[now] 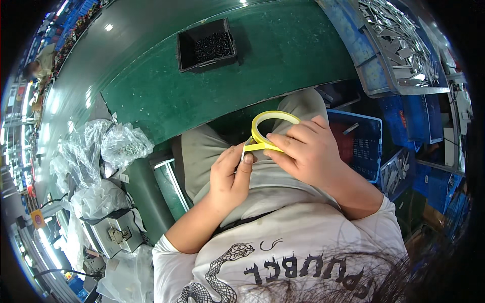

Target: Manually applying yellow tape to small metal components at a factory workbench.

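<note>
A thin yellow tape roll (268, 120) hovers over my lap, just below the edge of the green table (212, 86). My right hand (308, 149) grips the roll's lower rim with fingers curled around it. My left hand (231, 174) pinches the loose yellow tape end (251, 148) between thumb and fingertips, pulled a short way off the roll. The two hands nearly touch at the tape.
A black bin (207, 45) of small dark parts stands on the green table. A blue crate (399, 55) of metal pieces sits at the upper right, with more blue crates (364, 146) below it. Clear plastic bags (106, 151) and a grey device (113, 232) lie at my left.
</note>
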`<state>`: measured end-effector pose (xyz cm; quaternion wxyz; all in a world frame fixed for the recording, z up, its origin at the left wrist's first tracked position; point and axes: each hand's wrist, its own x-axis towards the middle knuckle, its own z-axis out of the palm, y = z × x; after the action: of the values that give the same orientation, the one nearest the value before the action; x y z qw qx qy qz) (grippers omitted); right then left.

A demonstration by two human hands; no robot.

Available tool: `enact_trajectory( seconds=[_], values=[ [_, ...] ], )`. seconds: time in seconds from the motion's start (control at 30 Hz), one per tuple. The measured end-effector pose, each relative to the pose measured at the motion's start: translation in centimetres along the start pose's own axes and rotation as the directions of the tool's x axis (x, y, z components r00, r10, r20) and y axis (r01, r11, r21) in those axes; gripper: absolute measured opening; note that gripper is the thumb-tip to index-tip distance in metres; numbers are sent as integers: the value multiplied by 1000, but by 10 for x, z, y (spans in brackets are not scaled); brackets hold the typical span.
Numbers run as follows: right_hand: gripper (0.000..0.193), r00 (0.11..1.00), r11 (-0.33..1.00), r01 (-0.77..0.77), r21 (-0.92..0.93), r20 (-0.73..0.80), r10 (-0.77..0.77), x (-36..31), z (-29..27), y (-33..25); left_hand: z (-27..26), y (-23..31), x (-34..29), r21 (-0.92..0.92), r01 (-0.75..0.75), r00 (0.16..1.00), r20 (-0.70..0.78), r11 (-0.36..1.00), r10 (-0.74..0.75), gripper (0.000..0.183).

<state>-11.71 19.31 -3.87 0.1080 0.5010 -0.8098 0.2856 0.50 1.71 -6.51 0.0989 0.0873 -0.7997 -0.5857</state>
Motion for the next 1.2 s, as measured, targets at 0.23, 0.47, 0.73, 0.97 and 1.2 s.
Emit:
enact_trajectory(
  seconds=[0.23, 0.47, 0.73, 0.97, 1.2],
  values=[
    [35, 1000, 1000, 7, -13, -7, -7, 0, 0, 4, -5, 0, 1, -147, 24, 994, 113, 989, -7, 21],
    [34, 1000, 1000, 11, -15, -16, -11, 2, -1, 3, -3, 2, -1, -243, 55, 993, 119, 968, -27, 22],
    [32, 1000, 999, 0, -44, 0, 0, 2, 2, 6, 0, 0, 3, -443, 168, 976, 197, 881, -88, 23],
    [30, 1000, 998, 1, -59, 6, -1, 14, 5, 4, 2, -7, 17, -467, 143, 987, 134, 872, -90, 17],
    [22, 995, 1000, -6, -5, -96, 5, 41, 9, 7, 2, 1, 54, -317, 124, 983, -94, 940, -161, 18]
  ],
)
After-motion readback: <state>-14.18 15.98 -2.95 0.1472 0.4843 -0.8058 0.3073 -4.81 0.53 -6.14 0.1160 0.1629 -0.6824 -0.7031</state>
